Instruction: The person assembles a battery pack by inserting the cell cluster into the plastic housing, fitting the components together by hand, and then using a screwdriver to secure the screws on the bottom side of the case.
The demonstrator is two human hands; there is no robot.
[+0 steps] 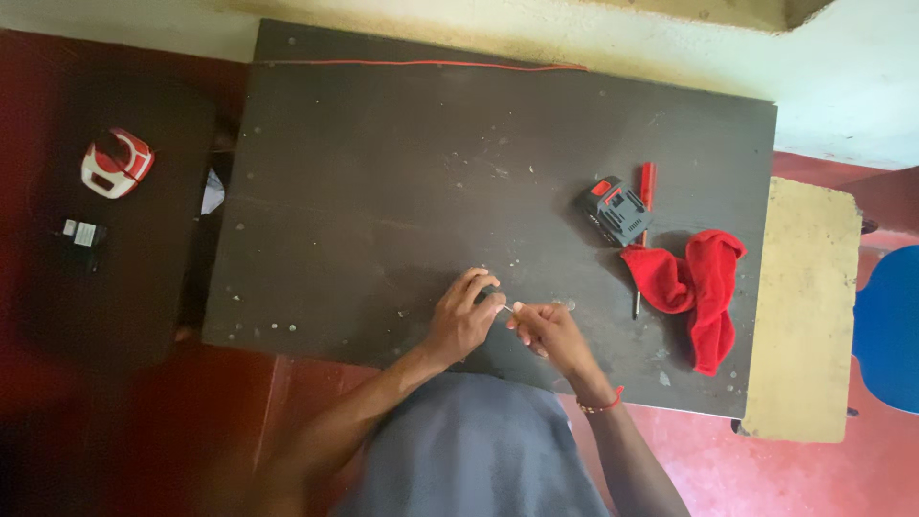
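My left hand (461,316) and my right hand (548,330) meet near the front edge of a dark, speckled table (383,191). Between their fingertips they pinch a small thin pale object (505,308), too small to identify. A dark item sits under my left fingers. A red band circles my right wrist.
A grey and red power-tool battery (614,211) lies at the right, beside a red-handled screwdriver (643,230) and a crumpled red cloth (697,282). A thin red wire (421,64) runs along the far edge. A red and white object (116,164) rests on a dark stool at the left. A pale wooden bench (802,306) stands at the right.
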